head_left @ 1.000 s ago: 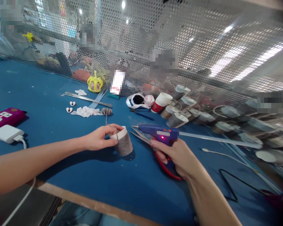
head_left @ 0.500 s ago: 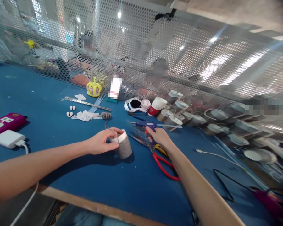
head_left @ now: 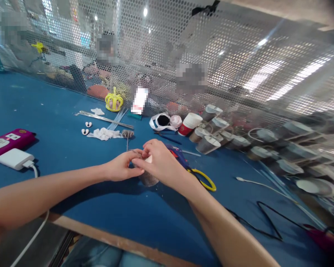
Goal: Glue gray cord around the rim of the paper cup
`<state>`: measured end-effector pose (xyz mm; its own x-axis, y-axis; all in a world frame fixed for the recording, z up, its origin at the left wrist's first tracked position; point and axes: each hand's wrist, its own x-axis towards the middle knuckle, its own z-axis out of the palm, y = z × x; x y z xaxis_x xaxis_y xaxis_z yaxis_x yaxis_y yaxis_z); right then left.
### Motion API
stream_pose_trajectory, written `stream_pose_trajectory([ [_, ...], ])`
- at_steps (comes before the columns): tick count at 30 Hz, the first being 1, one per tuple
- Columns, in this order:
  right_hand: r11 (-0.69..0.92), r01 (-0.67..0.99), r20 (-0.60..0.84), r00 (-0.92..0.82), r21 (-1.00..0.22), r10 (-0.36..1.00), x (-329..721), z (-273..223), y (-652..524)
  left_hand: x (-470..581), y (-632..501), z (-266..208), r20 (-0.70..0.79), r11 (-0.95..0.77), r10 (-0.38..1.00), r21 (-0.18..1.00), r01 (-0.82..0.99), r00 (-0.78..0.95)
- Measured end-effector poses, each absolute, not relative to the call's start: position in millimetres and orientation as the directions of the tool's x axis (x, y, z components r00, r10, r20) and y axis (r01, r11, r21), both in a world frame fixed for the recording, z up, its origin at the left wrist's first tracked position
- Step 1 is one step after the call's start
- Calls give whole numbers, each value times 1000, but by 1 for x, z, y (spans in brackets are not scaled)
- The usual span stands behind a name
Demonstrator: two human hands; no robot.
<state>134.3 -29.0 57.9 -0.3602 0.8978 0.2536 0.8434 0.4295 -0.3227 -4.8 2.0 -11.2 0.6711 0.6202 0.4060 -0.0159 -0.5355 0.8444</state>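
Note:
A paper cup wrapped in grey cord [head_left: 149, 180] stands tilted on the blue table, its upper part mostly covered by my hands. My left hand [head_left: 125, 166] is closed around the cup's left rim. Across the top, my right hand [head_left: 163, 163] is closed at the rim, its fingertips meeting the left ones; what lies between them is hidden. A strand runs from a small grey cord ball [head_left: 127, 133] down to my left fingers. Behind my right wrist lies a blue glue gun [head_left: 180, 157], partly covered, beside a yellow-handled tool [head_left: 208, 181].
A red-and-white stack of paper cups [head_left: 189, 124] and several grey-wrapped cups [head_left: 208, 144] line the right back by the mesh screen [head_left: 156, 48]. White fabric scraps [head_left: 104, 134], metal rods [head_left: 105, 119] and a yellow crown [head_left: 114, 102] lie behind. A purple power strip [head_left: 13, 142] sits left.
My right hand has let go of the glue gun, which now lies on the table, and has moved left onto the cup. My forearm now covers the red-handled scissors. The left hand stays at the rim.

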Motion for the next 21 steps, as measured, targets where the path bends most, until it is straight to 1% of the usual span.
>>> stream_pose_trajectory([
  [2, 410, 843, 229, -348, -349, 909, 132, 57, -27, -5, 2, -11, 384, -527, 636, 850, 12, 670],
  [4, 429, 784, 268, -340, -448, 901, 136, 57, -25, -6, 2, -9, 361, -505, 647, 863, 23, 672],
  [6, 439, 699, 322, -303, -565, 897, 144, 57, -25, -6, 1, -8, 355, -477, 644, 879, -7, 678],
  [7, 421, 656, 329, -268, -626, 906, 149, 57, -26, -7, 1, -7, 355, -462, 641, 887, -28, 681],
  [9, 348, 574, 298, -182, -741, 937, 157, 56, -30, -7, 0, -6, 348, -419, 640, 905, -69, 685],
  [11, 256, 512, 257, -71, -820, 964, 165, 55, -35, -8, -1, -5, 325, -367, 644, 925, -93, 693],
  [13, 186, 471, 224, 27, -863, 974, 172, 54, -39, -8, -2, -4, 301, -328, 646, 939, -101, 702],
  [15, 133, 445, 189, 85, -886, 978, 179, 51, -43, -8, -3, -4, 291, -314, 643, 944, -102, 709],
  [18, 87, 420, 150, 119, -903, 981, 186, 45, -47, -8, -3, -3, 286, -306, 635, 946, -106, 717],
  [21, 75, 413, 142, 134, -908, 981, 189, 39, -49, -8, -4, -1, 286, -302, 618, 946, -115, 733],
])
